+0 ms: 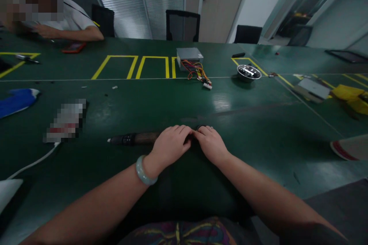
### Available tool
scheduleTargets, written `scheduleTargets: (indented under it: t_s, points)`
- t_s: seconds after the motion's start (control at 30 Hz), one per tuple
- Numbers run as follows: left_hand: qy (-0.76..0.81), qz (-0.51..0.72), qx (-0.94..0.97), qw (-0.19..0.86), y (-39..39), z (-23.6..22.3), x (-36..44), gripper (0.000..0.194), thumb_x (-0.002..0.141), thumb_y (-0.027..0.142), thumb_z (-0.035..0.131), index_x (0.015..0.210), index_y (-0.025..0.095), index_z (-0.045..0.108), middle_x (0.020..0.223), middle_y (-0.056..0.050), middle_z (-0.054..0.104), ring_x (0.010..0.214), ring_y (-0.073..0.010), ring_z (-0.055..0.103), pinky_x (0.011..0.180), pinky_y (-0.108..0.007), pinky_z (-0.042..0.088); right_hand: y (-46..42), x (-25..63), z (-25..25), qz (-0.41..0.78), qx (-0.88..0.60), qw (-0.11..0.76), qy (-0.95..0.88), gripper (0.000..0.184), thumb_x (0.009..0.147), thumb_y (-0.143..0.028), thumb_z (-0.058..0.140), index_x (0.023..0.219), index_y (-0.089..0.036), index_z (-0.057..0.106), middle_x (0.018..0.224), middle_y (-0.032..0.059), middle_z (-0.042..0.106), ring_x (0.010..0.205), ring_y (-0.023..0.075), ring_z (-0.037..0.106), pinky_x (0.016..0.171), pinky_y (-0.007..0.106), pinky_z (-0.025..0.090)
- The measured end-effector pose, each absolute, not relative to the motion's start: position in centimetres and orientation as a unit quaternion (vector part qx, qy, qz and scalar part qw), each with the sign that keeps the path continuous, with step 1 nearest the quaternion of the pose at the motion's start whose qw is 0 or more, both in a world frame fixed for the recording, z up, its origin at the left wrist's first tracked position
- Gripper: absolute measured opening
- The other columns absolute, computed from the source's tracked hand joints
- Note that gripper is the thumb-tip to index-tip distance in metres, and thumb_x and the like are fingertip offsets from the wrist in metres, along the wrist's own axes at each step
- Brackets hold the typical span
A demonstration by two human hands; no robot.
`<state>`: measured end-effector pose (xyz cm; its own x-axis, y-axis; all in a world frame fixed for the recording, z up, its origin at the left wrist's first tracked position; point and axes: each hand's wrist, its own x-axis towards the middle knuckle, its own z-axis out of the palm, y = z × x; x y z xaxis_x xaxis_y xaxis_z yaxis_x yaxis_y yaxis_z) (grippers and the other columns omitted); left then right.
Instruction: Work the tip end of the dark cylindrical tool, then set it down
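Observation:
A long dark tool that looks like an inline electric screwdriver (143,138) lies across the green table in front of me, its black collar and metal tip pointing left. My left hand (173,142), with a pale bangle at the wrist, is closed over the body of the tool. At its right end, my right hand (211,143) has its fingers bent around a dark part, and a ring shows on one finger. The fingertips of both hands nearly meet. My hands hide the middle and most of the right end of the tool.
A grey power supply (189,57) with loose cables and a shiny metal bowl (248,72) stand farther back. On the left lie a blurred-out device (66,120) with a white cable and a blue item (18,101). A white container (350,149) is at right. Another person sits far left.

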<state>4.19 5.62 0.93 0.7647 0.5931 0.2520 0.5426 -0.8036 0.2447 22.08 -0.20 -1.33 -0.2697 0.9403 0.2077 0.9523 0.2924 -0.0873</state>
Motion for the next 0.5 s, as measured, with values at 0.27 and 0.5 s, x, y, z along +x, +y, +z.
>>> scheduleTargets:
  t_s: [0.27,0.5]
  points:
    - [0.210,0.218,0.945,0.127,3.4,1.6,3.5,0.019,0.091,0.033,0.048,0.082,0.019,0.057,0.080,-0.002,0.062,0.075,-0.0168,0.056,0.071,-0.031,0.039,-0.3,22.2,-1.5,-0.025,-0.589,0.117,-0.799,0.033,0.094,-0.024,0.048,0.126,-0.022,0.059,0.111,0.0079,0.056,0.088,0.0187,0.054,0.080,0.030,0.045]
    - [0.053,0.115,0.960,0.252,3.7,-0.5,3.2,0.028,0.090,0.042,0.056,0.072,0.020,0.061,0.063,0.003,0.062,0.054,-0.0103,0.051,0.054,-0.026,0.032,0.2,21.8,-1.8,-0.029,-0.580,0.089,-0.809,0.042,0.092,-0.011,0.044,0.133,-0.019,0.054,0.113,0.0092,0.061,0.099,0.0193,0.056,0.094,0.033,0.044]
